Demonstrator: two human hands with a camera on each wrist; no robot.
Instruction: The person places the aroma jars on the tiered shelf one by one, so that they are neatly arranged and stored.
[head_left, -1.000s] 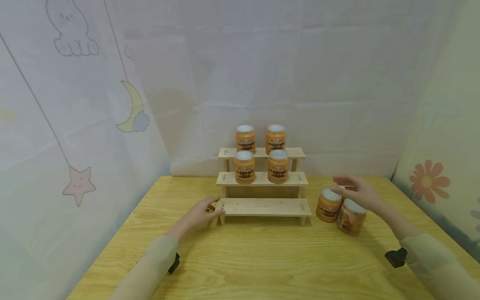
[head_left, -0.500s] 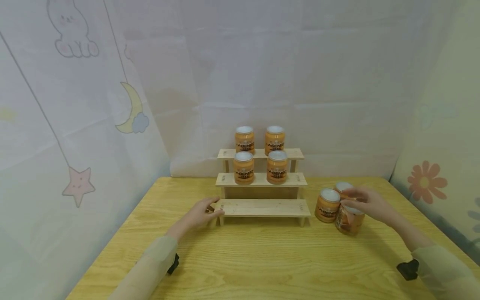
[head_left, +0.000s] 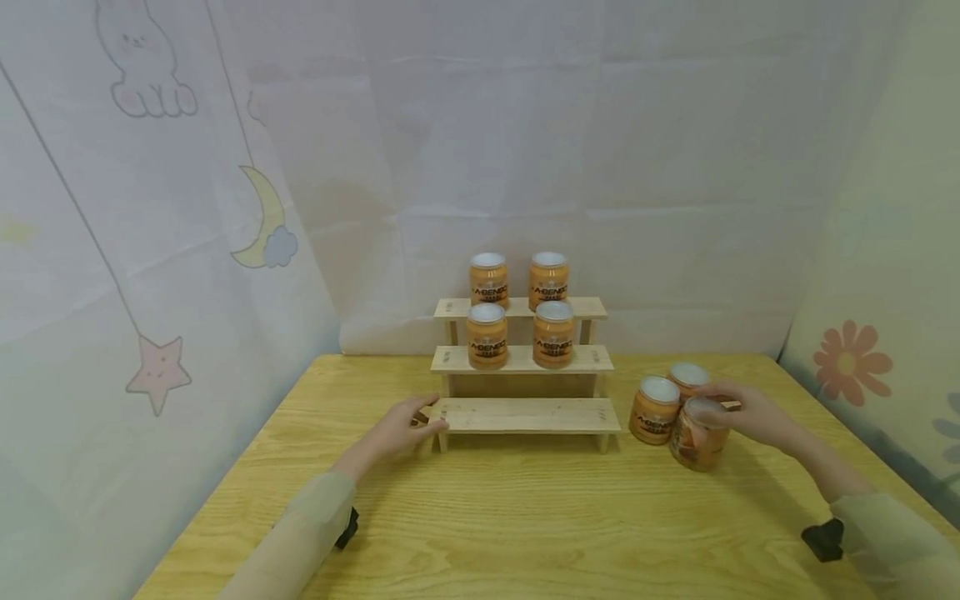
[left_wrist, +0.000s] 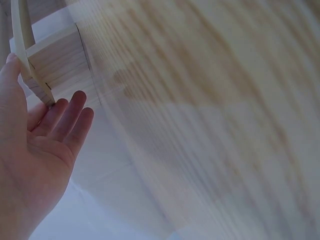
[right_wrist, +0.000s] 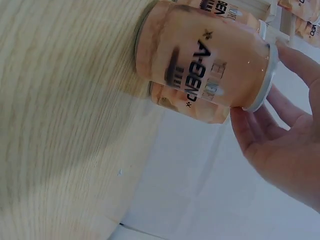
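My left hand (head_left: 396, 429) grips the left end of the lowest board of a three-step wooden stand (head_left: 528, 414). In the left wrist view, its thumb lies on one side of the board end and its fingers on the other. At the right, my right hand (head_left: 757, 417) holds an orange can (head_left: 696, 446) by its pale lid, fingers and thumb spread round the rim. That can stands upright on the table in front of two similar cans, the left can (head_left: 652, 417) and the back can (head_left: 688, 375). The right wrist view shows the held can (right_wrist: 200, 62) close up.
Two cans stand on the top step, the left one (head_left: 489, 282) and the right one (head_left: 549, 282). Another pair, a left can (head_left: 487, 340) and a right can (head_left: 553, 340), occupies the middle step. A printed cloth (head_left: 660, 167) hangs behind the wooden table (head_left: 510, 525).
My right hand has come down from above the group of cans and moved rightward onto the front can's lid. My left hand has kept its place on the stand.
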